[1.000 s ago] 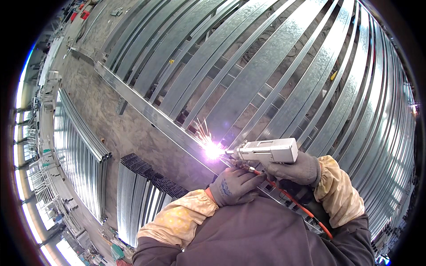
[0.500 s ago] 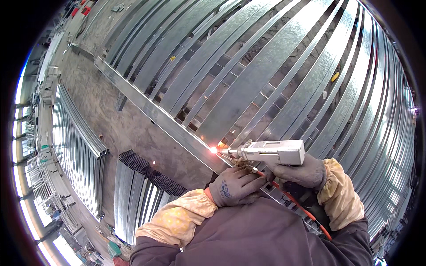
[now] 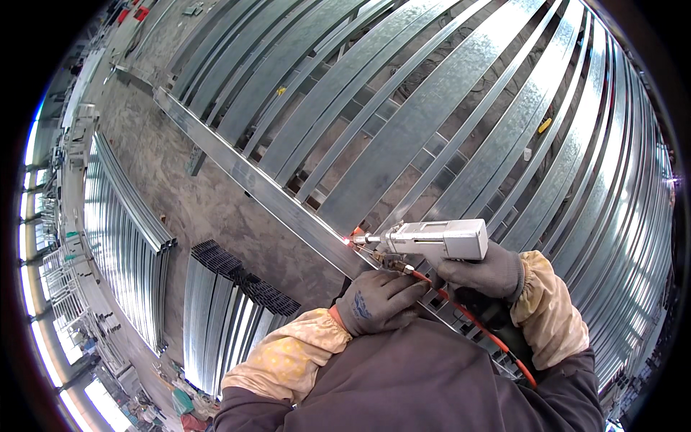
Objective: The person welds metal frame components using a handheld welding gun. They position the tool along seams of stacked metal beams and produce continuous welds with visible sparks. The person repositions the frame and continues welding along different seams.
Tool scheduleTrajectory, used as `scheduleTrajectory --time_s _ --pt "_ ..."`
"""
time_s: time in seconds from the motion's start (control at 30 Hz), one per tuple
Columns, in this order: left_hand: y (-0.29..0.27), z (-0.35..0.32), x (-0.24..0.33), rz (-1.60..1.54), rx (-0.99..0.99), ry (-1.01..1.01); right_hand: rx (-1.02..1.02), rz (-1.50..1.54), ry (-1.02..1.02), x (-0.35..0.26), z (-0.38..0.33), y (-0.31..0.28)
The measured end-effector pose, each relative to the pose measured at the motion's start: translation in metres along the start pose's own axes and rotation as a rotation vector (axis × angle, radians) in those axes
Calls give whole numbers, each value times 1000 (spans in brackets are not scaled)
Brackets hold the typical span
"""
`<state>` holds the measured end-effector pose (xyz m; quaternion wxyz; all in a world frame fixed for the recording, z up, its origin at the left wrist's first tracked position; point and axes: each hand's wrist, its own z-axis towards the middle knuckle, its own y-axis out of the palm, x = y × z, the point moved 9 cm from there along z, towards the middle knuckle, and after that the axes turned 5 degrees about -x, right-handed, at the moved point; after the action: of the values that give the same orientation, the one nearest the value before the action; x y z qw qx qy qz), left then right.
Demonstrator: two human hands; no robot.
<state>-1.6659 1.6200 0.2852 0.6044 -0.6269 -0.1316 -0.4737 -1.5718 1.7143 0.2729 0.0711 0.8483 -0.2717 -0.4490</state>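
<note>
- Right hand (image 3: 481, 272), grey glove, closed around the grip of the welding gun (image 3: 432, 239); gun body white, box-shaped, held roughly level, nozzle pointing left.
- Nozzle tip sits at the long steel beam (image 3: 245, 180), where a slat (image 3: 403, 144) meets it; small red-orange glow at the tip.
- Left hand (image 3: 376, 302), grey glove, fingers curled, resting just below the gun's front end, touching the thin wire feed there. Cannot tell whether it grips anything.
- Orange hose (image 3: 475, 324) runs from under the gun back toward the person's body.
- Both forearms wear yellow sleeves (image 3: 288, 356).
- Beam runs diagonally from upper left to the hands; galvanised slats fan out from it to the upper right.
- Stacked steel sections (image 3: 129, 245) lie on the concrete floor, left, well apart.
</note>
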Motion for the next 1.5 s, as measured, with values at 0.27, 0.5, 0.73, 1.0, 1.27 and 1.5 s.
scheduleTrajectory --time_s 0.27,0.5,0.73,1.0,1.27,1.5 --pt "2 1 -2 19 2 -19 -24 -5 4 2 1 -3" --pt "5 1 -4 36 -10 -11 -42 32 1 6 3 -4" --pt "7 2 -5 30 -12 -5 -31 28 -16 4 1 -6" --pt "8 1 -5 37 -16 5 -66 -58 -23 3 3 -3" --pt "9 1 -6 21 -20 -8 -40 3 -35 0 2 -2" --pt "4 1 5 51 9 -36 -18 -26 -23 9 1 -6"
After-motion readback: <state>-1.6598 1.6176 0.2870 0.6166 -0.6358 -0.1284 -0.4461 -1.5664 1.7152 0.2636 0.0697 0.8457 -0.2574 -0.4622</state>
